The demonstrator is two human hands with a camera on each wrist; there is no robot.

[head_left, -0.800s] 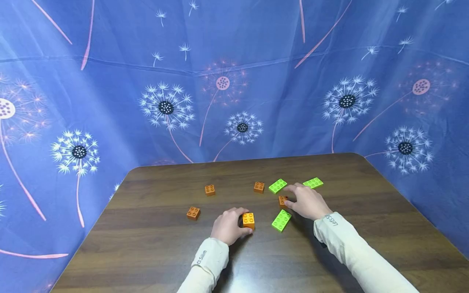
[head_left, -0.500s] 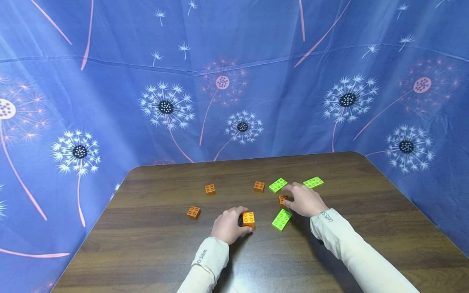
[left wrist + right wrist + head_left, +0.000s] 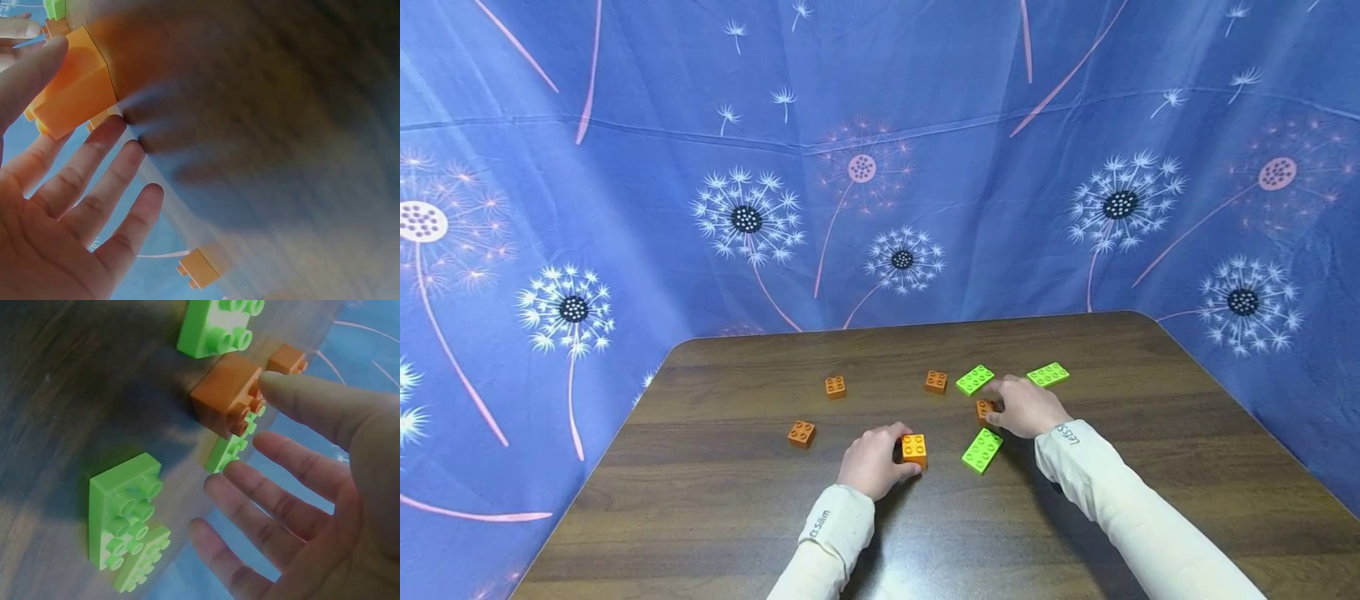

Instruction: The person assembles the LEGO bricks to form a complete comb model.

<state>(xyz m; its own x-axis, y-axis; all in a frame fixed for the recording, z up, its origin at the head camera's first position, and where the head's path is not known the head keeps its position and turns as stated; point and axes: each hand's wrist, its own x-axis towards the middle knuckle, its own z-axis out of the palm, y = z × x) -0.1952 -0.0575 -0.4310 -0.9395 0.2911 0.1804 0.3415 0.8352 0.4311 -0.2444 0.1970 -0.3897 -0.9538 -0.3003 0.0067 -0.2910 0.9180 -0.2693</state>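
Observation:
My left hand [image 3: 874, 461] holds a yellow-orange toy building brick [image 3: 913, 449] on the table, thumb on the near side and forefinger on the far side. In the left wrist view its other fingers [image 3: 94, 187] are spread out beside the yellow-orange brick. My right hand [image 3: 1028, 407] hovers at a brown-orange brick [image 3: 982, 412]. Its thumb tip is at the studs of that brick [image 3: 228, 394], and its fingers [image 3: 269, 519] reach out loosely behind; whether the thumb touches is unclear. Just in front lies a light green brick [image 3: 982, 451].
Two more green bricks [image 3: 975, 380] [image 3: 1048, 375] lie farther back. Another green brick [image 3: 122, 512], seen in the right wrist view, is hidden in the head view. Brown-orange bricks [image 3: 936, 382] [image 3: 836, 387] [image 3: 802, 434] stand about the wooden table [image 3: 715, 517]. A blue patterned curtain [image 3: 820, 83] hangs behind.
My right hand has shifted slightly left, closer over the brown-orange brick. The left hand keeps its hold on the yellow-orange brick in place. The head view has turned a little left.

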